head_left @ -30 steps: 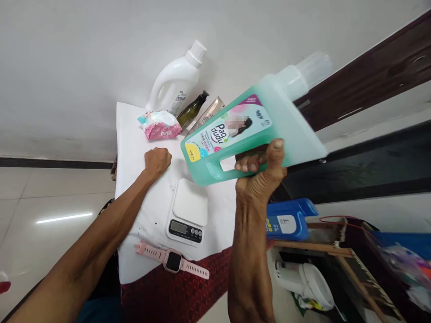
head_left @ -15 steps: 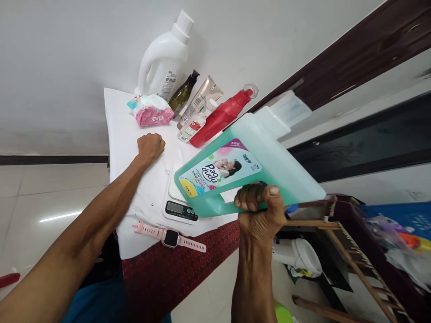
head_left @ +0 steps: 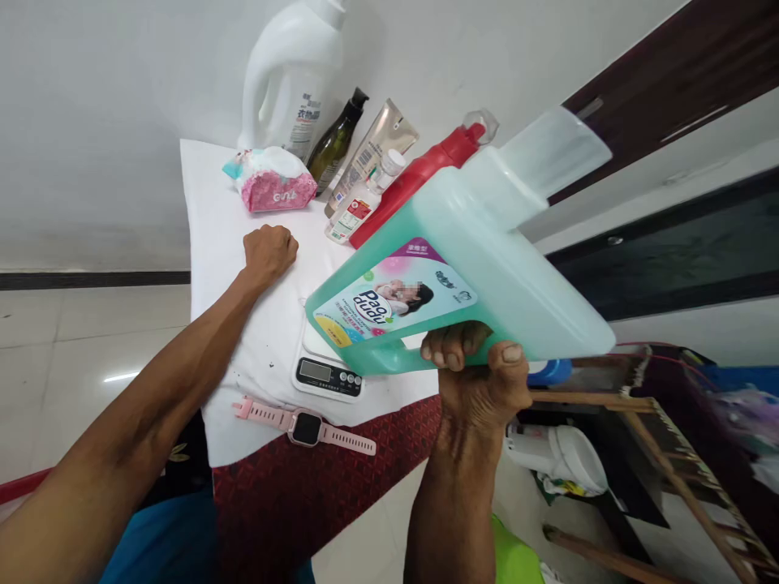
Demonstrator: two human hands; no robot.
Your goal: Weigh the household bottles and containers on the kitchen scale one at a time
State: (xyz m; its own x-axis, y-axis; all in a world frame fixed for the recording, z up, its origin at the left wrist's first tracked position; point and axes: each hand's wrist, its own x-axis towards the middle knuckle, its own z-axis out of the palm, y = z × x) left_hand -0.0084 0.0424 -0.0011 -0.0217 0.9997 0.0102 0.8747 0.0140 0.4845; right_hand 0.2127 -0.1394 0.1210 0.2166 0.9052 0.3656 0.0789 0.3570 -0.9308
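Note:
My right hand point(head_left: 478, 373) is wrapped round the handle of a big green detergent bottle point(head_left: 419, 280) with a "Pao dudu" label and a pale cap. The bottle is tilted, its cap towards the upper right and its base over a white digital kitchen scale point(head_left: 329, 379). Much of the scale's plate is hidden behind the bottle. On the white cloth point(head_left: 210, 243) rests my left hand point(head_left: 271, 255), closed in a fist and apart from the things around it. Just beyond it lies a pink pack of wipes point(head_left: 277, 188). A pink smartwatch point(head_left: 305, 427) lies in front of the scale.
Along the wall stand a white jug point(head_left: 292, 81), a dark green pump bottle point(head_left: 334, 146), a beige tube point(head_left: 377, 146), a small clear bottle point(head_left: 359, 211) and a red bottle point(head_left: 426, 174). To the right are a wooden frame point(head_left: 590, 399) and a white bucket point(head_left: 565, 458).
The view has shifted a little. The green bottle, still in my right hand, looks slightly larger, and its cap end has moved up and to the right. My left fist stays on the cloth.

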